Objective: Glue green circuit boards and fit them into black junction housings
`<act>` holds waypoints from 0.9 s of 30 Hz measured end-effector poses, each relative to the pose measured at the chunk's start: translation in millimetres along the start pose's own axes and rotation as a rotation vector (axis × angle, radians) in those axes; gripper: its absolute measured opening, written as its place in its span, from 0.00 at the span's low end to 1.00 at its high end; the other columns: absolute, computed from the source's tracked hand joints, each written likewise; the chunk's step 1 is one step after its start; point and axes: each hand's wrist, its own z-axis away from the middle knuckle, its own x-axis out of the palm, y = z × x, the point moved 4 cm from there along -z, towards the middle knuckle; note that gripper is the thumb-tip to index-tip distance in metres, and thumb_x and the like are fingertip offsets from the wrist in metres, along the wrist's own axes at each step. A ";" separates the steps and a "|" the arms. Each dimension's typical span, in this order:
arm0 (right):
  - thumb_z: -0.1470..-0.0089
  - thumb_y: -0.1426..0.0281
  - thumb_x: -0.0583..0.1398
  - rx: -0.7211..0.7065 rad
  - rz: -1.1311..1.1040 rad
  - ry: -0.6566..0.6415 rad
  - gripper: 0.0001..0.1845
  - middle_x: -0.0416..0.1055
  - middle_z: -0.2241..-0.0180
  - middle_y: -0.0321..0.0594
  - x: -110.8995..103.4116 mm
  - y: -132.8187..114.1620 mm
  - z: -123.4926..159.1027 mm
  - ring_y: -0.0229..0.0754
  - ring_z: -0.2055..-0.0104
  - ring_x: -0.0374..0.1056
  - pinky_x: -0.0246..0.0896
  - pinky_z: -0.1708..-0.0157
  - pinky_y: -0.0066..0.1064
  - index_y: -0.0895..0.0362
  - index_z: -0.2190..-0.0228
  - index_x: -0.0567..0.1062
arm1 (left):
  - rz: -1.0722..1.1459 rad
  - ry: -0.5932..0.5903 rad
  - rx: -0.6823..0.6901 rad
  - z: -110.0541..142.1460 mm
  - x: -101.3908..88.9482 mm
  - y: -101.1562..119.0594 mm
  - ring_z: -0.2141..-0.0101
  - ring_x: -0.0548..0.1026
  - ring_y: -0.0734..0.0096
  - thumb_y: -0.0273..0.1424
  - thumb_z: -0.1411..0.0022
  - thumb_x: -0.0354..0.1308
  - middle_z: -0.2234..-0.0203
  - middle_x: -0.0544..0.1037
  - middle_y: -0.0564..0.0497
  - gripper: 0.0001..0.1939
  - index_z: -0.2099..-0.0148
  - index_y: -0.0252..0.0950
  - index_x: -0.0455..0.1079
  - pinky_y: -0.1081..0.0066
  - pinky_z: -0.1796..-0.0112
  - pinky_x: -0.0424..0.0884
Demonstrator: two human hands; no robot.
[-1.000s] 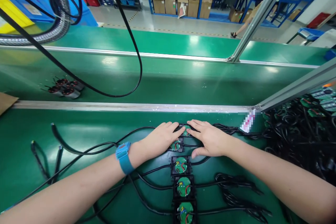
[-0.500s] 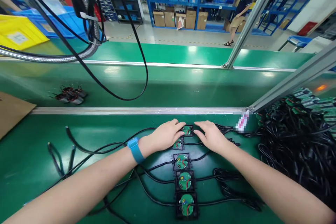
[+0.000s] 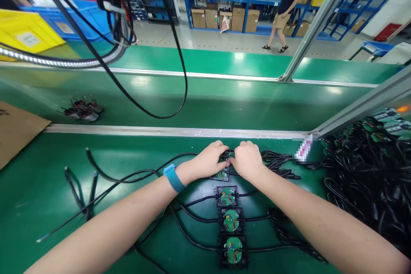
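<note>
Several square black plastic housings with round green circuit boards stand in a column on the green bench. The nearest housing (image 3: 233,250) lies at the bottom, with another housing (image 3: 231,220) and a third housing (image 3: 227,196) behind it. At the far end, my left hand (image 3: 212,160) grips the left side of the last housing (image 3: 226,154), its fingers bent round the edge. My right hand (image 3: 248,159) is closed at that housing's right side, thumb and fingers pinched. Both hands mostly cover it. Just below sits one more housing (image 3: 221,174), partly hidden. Black cables leave each housing on both sides.
A big heap of black cables (image 3: 366,188) with green boards lies at right. Coiled cables (image 3: 278,160) rest beyond my right hand. A metal rail (image 3: 180,131) crosses behind. Copper-wound motor parts (image 3: 84,109), cardboard (image 3: 19,132) and a hanging cable loop (image 3: 180,107) are further left. A person walks beyond.
My right hand has moved left, its fingers closing from spread to pinched against the far housing. My left hand stays at the other side. The view has shifted slightly; the person in back has stepped left.
</note>
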 end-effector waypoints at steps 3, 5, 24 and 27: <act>0.43 0.59 0.64 -0.034 0.045 -0.059 0.18 0.75 0.61 0.55 0.9 -5.6 -4.3 0.55 0.54 0.71 0.66 0.58 0.39 0.62 0.60 0.82 | 0.019 -0.014 0.010 1.3 2.1 -1.8 0.55 0.71 0.58 0.32 0.40 0.64 0.57 0.71 0.42 0.22 0.46 0.30 0.69 0.59 0.51 0.71; 0.41 0.61 0.63 -0.077 0.084 -0.103 0.17 0.76 0.62 0.56 3.0 -8.0 -5.7 0.55 0.55 0.73 0.67 0.59 0.38 0.62 0.61 0.81 | 0.014 -0.024 0.040 0.7 1.7 -2.6 0.55 0.71 0.58 0.31 0.40 0.65 0.57 0.71 0.43 0.20 0.47 0.31 0.69 0.59 0.52 0.70; 0.38 0.62 0.61 -0.256 0.131 -0.145 0.16 0.78 0.64 0.54 7.1 -2.0 -10.4 0.53 0.58 0.75 0.66 0.55 0.37 0.63 0.64 0.81 | -0.030 -0.065 0.057 -7.5 0.2 -4.5 0.55 0.71 0.58 0.31 0.44 0.68 0.58 0.72 0.45 0.18 0.52 0.33 0.71 0.61 0.53 0.70; 0.38 0.63 0.60 -0.221 0.111 -0.123 0.15 0.77 0.65 0.52 4.2 9.5 -4.3 0.52 0.60 0.75 0.67 0.57 0.37 0.62 0.66 0.81 | -0.039 -0.102 0.059 -15.5 -2.3 -8.6 0.52 0.72 0.56 0.29 0.45 0.69 0.55 0.74 0.43 0.22 0.48 0.34 0.72 0.60 0.51 0.69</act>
